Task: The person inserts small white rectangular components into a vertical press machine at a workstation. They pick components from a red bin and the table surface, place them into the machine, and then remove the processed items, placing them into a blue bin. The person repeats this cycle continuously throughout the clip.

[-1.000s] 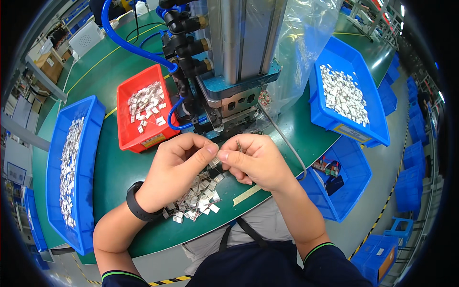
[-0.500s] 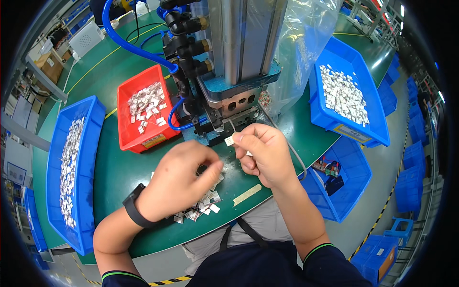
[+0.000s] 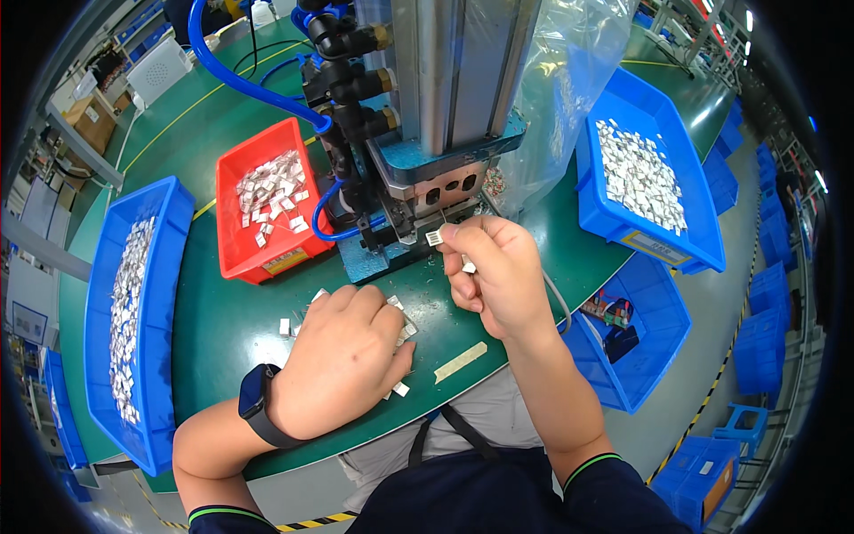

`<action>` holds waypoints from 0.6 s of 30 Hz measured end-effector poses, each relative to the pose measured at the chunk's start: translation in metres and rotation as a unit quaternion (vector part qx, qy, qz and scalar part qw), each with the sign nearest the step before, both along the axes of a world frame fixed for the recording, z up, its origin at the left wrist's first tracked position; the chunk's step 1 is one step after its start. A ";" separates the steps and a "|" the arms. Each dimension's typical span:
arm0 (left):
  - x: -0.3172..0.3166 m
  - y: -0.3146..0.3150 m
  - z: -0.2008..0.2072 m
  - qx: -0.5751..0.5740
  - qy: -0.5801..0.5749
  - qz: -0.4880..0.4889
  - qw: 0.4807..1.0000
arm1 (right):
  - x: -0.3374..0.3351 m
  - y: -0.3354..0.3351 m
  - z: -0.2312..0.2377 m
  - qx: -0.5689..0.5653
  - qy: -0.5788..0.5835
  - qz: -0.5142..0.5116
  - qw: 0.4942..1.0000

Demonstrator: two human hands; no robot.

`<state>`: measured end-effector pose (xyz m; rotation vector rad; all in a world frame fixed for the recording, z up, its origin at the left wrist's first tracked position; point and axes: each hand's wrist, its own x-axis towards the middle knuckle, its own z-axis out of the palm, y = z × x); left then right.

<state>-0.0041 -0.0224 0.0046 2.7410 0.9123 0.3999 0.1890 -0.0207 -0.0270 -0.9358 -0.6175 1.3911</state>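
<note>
My right hand, thumb and fingers pinched together, holds a small white square component in front of the press. A thin lead rises from it toward the tooling. Another white piece shows between the lower fingers of this hand. My left hand, with a dark watch on its wrist, rests over a pile of white components on the table. Its fingers curl down into the pile; the fingertips are hidden, so what they hold cannot be made out. One loose white component lies beside it.
A red bin of white components stands left of the press, a long blue bin farther left. At right is another filled blue bin, with an open blue bin below it. Blue air hoses loop beside the press.
My left hand has come down and turned over the pile, its fingers now curled onto the parts. My right hand has shifted slightly up, bringing the white component nearer the press.
</note>
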 end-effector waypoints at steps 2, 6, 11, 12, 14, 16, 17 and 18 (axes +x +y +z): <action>0.000 0.001 -0.001 -0.002 -0.001 -0.002 1.000 | 0.000 0.000 0.000 0.001 0.003 0.003 1.000; -0.001 0.002 -0.004 0.001 -0.002 -0.006 1.000 | 0.000 0.000 0.001 0.000 0.006 -0.003 1.000; 0.000 0.001 -0.005 0.000 0.003 -0.011 1.000 | -0.002 0.002 0.000 0.002 0.021 -0.010 1.000; 0.000 0.001 -0.005 -0.004 0.005 -0.012 1.000 | -0.003 0.002 0.001 0.001 0.015 -0.010 1.000; -0.001 0.001 -0.007 -0.008 0.004 -0.014 1.000 | -0.004 0.002 0.002 0.000 0.004 -0.010 1.000; -0.001 0.002 -0.007 -0.012 0.002 -0.020 1.000 | -0.003 0.002 0.001 0.008 0.012 -0.014 1.000; -0.002 0.003 -0.007 -0.014 0.000 -0.024 1.000 | -0.003 0.001 0.001 0.013 0.016 -0.017 1.000; -0.002 0.003 -0.007 -0.016 -0.002 -0.029 0.999 | -0.003 0.001 0.001 0.009 0.008 -0.017 1.000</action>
